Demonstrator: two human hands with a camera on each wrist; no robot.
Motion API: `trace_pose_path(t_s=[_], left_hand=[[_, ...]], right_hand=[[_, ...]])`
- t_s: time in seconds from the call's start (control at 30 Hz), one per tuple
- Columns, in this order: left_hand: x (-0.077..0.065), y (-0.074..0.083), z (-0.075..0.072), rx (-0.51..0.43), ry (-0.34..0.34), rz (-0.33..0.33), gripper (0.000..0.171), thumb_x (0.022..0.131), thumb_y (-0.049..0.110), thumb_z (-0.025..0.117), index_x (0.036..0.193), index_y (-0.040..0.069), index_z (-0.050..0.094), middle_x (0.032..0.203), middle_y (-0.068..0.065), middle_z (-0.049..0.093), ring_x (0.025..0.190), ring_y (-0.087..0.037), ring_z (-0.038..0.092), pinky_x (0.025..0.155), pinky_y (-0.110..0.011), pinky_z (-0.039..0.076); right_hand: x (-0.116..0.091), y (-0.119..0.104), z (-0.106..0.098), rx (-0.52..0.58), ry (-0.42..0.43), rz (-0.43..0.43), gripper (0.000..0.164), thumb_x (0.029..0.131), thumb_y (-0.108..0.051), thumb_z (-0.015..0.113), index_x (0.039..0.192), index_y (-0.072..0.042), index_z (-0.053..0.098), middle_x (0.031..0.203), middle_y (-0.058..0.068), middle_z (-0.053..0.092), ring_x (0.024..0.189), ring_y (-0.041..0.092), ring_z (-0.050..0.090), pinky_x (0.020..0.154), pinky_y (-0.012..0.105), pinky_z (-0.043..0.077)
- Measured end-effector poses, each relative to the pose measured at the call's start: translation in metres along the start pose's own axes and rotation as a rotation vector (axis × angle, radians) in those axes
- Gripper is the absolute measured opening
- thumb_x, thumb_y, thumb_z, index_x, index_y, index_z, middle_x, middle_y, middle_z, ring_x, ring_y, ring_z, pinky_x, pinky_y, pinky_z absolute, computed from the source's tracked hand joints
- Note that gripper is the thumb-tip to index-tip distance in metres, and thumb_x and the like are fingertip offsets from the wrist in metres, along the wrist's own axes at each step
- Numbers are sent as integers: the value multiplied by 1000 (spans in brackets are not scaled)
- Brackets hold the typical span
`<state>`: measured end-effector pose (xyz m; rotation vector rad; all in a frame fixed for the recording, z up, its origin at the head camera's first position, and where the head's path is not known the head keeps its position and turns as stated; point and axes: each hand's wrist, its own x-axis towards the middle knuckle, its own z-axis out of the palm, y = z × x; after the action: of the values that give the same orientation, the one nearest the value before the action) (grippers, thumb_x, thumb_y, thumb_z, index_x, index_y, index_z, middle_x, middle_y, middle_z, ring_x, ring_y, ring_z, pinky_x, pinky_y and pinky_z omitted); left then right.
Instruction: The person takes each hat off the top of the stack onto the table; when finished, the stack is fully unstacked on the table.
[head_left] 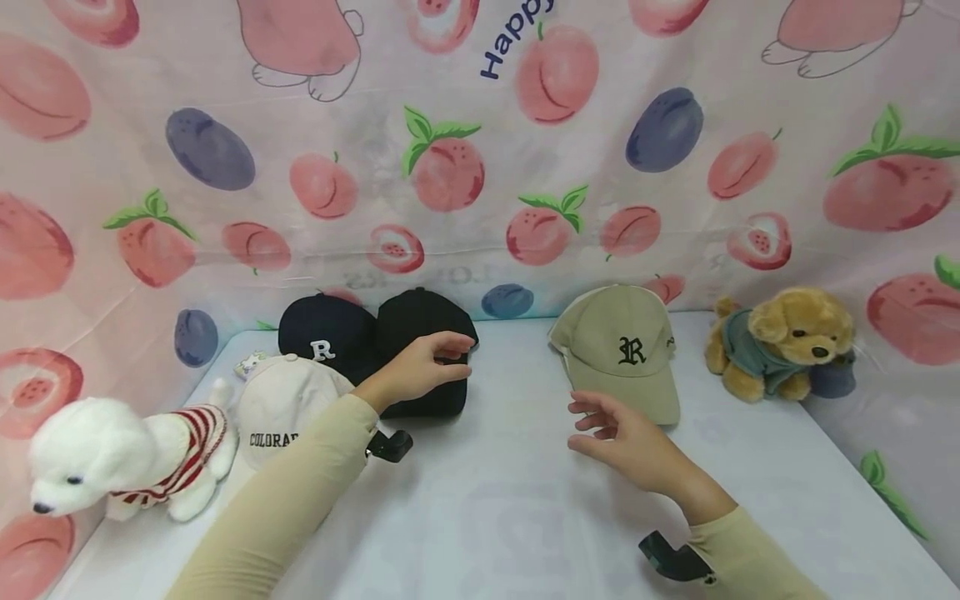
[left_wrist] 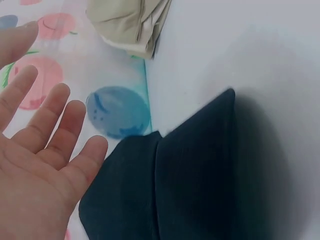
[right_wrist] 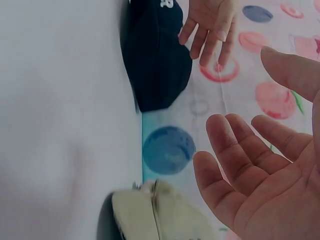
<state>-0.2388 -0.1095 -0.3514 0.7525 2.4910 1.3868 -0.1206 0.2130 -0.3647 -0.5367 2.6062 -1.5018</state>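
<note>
Peach-and-plum printed curtain (head_left: 330, 125) hangs behind a white tabletop (head_left: 517, 517), the caps ranged toward its back edge. At the left front stands a white plush dog (head_left: 97, 450) in a red-striped top; a golden plush dog (head_left: 780, 333) in a teal top sits far right, both perhaps placed as decoration at the sides. Among the caps, the khaki baseball cap (head_left: 592, 325) stands apart at right of centre, crown up and brim forward, probably so its dark gothic R (head_left: 632, 351) shows. Left of centre, the black baseball cap (head_left: 420, 312), its fabric matt, stands against a navy cap (head_left: 315, 321), with a cream cap (head_left: 281, 387) in front of the latter. Over the black cap is the left hand (head_left: 420, 367), fingers spread, pinching nothing; contact is unclear. Near the khaki brim, the right hand (head_left: 637, 442) has parted, lightly bent fingers and holds nothing.
</note>
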Motion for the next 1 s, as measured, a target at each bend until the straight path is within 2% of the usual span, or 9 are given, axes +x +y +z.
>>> trace_pose_path(t_s=[0.17, 0.4, 0.53, 0.73, 0.83, 1.0], left_hand=[[11, 2, 11, -7, -18, -16, 46, 94, 20, 71, 137, 8, 59, 135, -11, 58, 126, -27, 52, 105, -41, 43], [28, 7, 27, -16, -46, -38, 46, 95, 25, 71, 138, 13, 59, 136, -7, 58, 125, -22, 51, 102, -40, 45], [37, 10, 38, -41, -60, -42, 48, 95, 25, 71, 139, 14, 58, 137, -7, 57, 127, -22, 50, 102, -40, 46], [54, 15, 59, -85, -70, -18, 49, 95, 25, 70, 141, 15, 57, 138, -4, 57, 128, -20, 50, 102, -39, 45], [63, 18, 71, -123, -81, -15, 50, 95, 25, 70, 142, 14, 56, 140, -6, 55, 130, -23, 49, 103, -39, 45], [78, 21, 89, -162, -104, -21, 55, 96, 24, 69, 145, 7, 52, 144, -12, 51, 132, -26, 47, 104, -38, 43]], right_hand=[[-4, 6, -13, -35, 37, 18, 58, 93, -20, 74, 139, 4, 50, 131, 16, 59, 112, 26, 61, 95, 46, 48], [-10, 19, -31, -91, 88, 50, 58, 93, -21, 74, 141, 2, 50, 133, 19, 58, 111, 27, 63, 87, 32, 52], [-14, 27, -42, -107, 106, 65, 60, 94, -21, 73, 142, 4, 47, 136, 21, 56, 111, 30, 63, 83, 29, 53], [-19, 36, -57, -162, 148, 117, 62, 95, -26, 72, 143, 3, 46, 139, 22, 54, 114, 33, 61, 82, 33, 53], [-17, 41, -61, -172, 165, 137, 63, 95, -27, 72, 143, 4, 45, 140, 23, 52, 115, 36, 60, 83, 38, 53], [-13, 54, -68, -184, 177, 197, 67, 95, -29, 71, 146, 3, 42, 144, 23, 48, 120, 37, 56, 87, 45, 51]])
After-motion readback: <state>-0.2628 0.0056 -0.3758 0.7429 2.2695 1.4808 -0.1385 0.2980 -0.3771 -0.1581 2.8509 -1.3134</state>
